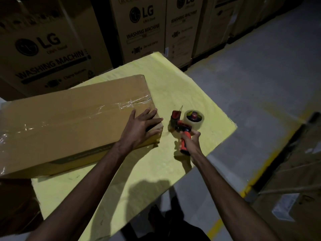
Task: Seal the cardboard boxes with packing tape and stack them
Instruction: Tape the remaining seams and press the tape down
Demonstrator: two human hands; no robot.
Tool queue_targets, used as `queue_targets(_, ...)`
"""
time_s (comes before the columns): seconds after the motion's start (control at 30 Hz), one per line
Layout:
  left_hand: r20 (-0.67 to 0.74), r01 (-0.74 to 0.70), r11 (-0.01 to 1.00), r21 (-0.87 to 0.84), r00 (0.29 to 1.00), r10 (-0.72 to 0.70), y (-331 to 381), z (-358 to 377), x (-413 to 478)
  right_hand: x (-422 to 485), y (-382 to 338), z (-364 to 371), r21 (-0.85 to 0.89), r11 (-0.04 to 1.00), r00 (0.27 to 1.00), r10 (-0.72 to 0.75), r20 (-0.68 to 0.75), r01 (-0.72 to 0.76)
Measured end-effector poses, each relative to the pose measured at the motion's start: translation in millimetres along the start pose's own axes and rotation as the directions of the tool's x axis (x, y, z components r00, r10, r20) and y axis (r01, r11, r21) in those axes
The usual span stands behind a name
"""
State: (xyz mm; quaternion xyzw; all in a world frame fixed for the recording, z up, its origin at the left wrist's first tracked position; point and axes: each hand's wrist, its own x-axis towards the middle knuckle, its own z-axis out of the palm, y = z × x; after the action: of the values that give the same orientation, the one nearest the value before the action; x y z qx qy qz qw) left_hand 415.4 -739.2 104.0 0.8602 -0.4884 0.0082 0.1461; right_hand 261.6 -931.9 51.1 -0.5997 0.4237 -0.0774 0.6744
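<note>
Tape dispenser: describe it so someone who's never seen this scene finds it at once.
On the yellow-covered table, look just right of the long cardboard box. The tape dispenser is there, its handle gripped by the right hand. It is the only orange-and-black tool, carrying a clear tape roll.

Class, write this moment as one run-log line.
left hand: flat on cardboard box | right hand: grips tape dispenser | top seam: taped

Yellow table [175, 80] bears cardboard box [73, 122]; tape dispenser [182, 125] maybe touching.
</note>
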Motion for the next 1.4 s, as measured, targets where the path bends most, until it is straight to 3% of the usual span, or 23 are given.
queue_targets(0.2,-0.054,0.030,0.992,0.121,0.998,-0.024,6.9,-0.2,-1.2,64.6,-2.6,19.0,0.036,0.998,0.990,-0.049,0.130,0.044)
queue_targets(0.33,-0.037,0.137,0.986,0.096,0.990,-0.134,17.6,0.5,2.8,86.0,24.1,21.6,-0.039,0.997,0.984,-0.057,0.169,0.065)
queue_targets(0.43,-0.060,0.150,0.982,0.116,0.988,-0.144,24.0,2.7,5.2,94.4,43.0,20.0,-0.303,0.946,0.987,-0.077,0.138,0.116)
queue_targets(0.53,-0.104,0.156,0.977,0.146,0.984,-0.142,33.8,5.7,5.1,88.5,38.7,18.2,-0.544,0.822,0.979,-0.203,-0.007,0.166)
queue_targets(0.63,-0.173,0.171,0.973,0.155,0.974,-0.144,42.0,3.8,4.6,62.7,14.2,18.0,-0.594,0.764,0.907,-0.400,-0.130,0.252)
queue_targets(0.73,-0.206,0.187,0.972,0.142,0.966,-0.155,46.5,-0.4,4.3,9.4,-6.0,22.2,-0.407,0.685,0.735,-0.676,-0.049,0.603)
queue_targets(0.8,-0.203,0.225,0.969,0.104,0.958,-0.201,49.9,-1.4,4.6,-23.4,-3.9,29.4,-0.317,0.613,0.648,-0.762,0.008,0.724)
queue_targets(0.83,-0.202,0.243,0.967,0.074,0.953,-0.225,52.3,-1.4,4.6,-34.2,1.1,34.7,-0.286,0.608,0.641,-0.767,0.027,0.740)
queue_targets(0.97,-0.228,0.290,0.956,-0.045,0.928,-0.293,62.8,-2.6,3.8,-50.1,13.3,56.2,-0.219,0.727,0.757,-0.643,0.113,0.650)
queue_targets(1.13,-0.224,0.323,0.943,-0.080,0.916,-0.332,63.3,-7.0,3.1,-53.6,14.1,68.2,-0.119,0.788,0.797,-0.597,0.094,0.604)
queue_targets(1.27,-0.215,0.328,0.938,-0.115,0.913,-0.346,63.6,-3.5,2.8,-53.0,5.5,78.6,-0.009,0.874,0.874,-0.484,0.041,0.485)
queue_targets(1.4,-0.236,0.313,0.941,-0.127,0.912,-0.335,64.1,-1.6,2.9,-38.2,-9.6,88.6,-0.064,0.889,0.890,-0.446,0.097,0.453)
